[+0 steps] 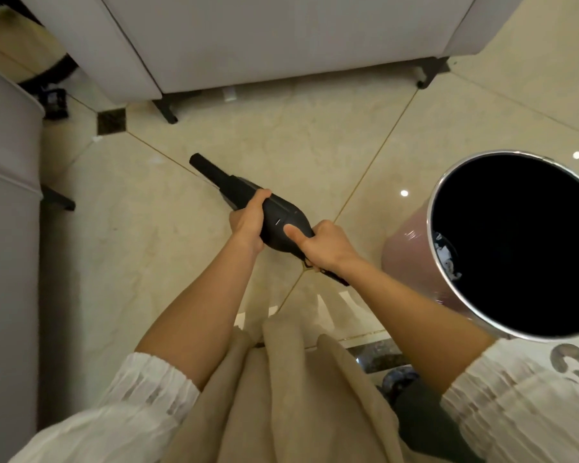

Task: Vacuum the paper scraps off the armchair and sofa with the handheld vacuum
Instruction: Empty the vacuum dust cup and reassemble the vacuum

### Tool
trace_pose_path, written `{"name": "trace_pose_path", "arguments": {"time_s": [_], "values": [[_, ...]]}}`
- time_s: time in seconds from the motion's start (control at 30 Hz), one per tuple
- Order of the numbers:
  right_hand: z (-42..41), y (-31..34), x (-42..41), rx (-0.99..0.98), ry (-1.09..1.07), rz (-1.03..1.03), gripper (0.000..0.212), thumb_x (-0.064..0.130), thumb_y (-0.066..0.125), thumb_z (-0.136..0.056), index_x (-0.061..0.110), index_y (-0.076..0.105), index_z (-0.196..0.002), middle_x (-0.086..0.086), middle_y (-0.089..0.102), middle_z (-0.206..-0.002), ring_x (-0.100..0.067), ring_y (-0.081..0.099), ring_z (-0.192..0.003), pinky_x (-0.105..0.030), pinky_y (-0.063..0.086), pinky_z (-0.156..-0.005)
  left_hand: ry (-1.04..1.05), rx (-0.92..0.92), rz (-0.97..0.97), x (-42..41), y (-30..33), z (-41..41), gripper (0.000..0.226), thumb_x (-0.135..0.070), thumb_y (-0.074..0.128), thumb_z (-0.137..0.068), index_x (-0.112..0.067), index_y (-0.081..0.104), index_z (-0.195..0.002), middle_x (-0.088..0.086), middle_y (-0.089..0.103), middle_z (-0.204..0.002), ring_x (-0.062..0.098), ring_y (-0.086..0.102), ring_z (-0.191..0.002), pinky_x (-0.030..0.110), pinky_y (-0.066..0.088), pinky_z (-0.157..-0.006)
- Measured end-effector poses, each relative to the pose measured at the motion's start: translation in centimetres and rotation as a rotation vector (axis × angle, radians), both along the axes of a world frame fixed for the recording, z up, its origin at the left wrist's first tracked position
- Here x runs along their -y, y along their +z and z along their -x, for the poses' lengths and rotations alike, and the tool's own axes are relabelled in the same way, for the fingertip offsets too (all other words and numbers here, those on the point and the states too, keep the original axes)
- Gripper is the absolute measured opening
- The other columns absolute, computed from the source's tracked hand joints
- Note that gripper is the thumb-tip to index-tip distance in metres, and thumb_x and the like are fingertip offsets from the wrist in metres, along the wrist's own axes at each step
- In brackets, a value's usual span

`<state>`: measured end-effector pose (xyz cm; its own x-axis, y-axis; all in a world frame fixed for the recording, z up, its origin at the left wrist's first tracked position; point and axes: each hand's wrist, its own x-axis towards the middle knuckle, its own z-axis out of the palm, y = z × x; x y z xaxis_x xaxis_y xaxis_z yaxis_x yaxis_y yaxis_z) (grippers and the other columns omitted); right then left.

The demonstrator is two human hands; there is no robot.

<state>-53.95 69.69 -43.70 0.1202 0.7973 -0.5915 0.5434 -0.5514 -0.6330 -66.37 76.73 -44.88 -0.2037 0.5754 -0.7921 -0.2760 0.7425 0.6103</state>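
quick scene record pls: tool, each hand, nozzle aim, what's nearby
tool: black handheld vacuum, held over the tiled floor
left hand: grips the vacuum body
right hand: grips the rear handle, thumb on top
nozzle: points toward the grey armchair, not touching it
nearby: open pink bin at right, sofa at left
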Motion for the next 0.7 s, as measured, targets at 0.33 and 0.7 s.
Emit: {"name": "trace_pose_path", "arguments": {"time_s": [0.33,0.7], "values": [[0.1,-0.3,1.1,-0.610,-0.151,0.254,0.041,0.045,0.051,-0.097,0.005,0.059,-0.094,-0.007,0.066,-0.069,-0.014,0.059,-0.051,-0.025,0.049,-0.052,-0.169,-0.084,-0.002,-0.5,0.3,0.1,0.061,-0.030,0.083,-0.071,-0.007,0.055,-0.120,0.011,0.067,-0.107,0.023,0.066,-0.086,0.028,0.053,-0.060],[1.5,-0.9,1.1,-0.163,-0.119,0.011,0.049,0.052,0.052,-0.093,0.007,0.061,-0.078,-0.006,0.063,-0.063,-0.016,0.058,-0.050,-0.028,0.051,-0.055,-0.103,-0.077,0.084,-1.8,-0.3,0.3,0.058,-0.036,0.079,-0.072,-0.008,0.056,-0.117,0.010,0.068,-0.102,0.025,0.066,-0.084,0.035,0.057,-0.071]]}}
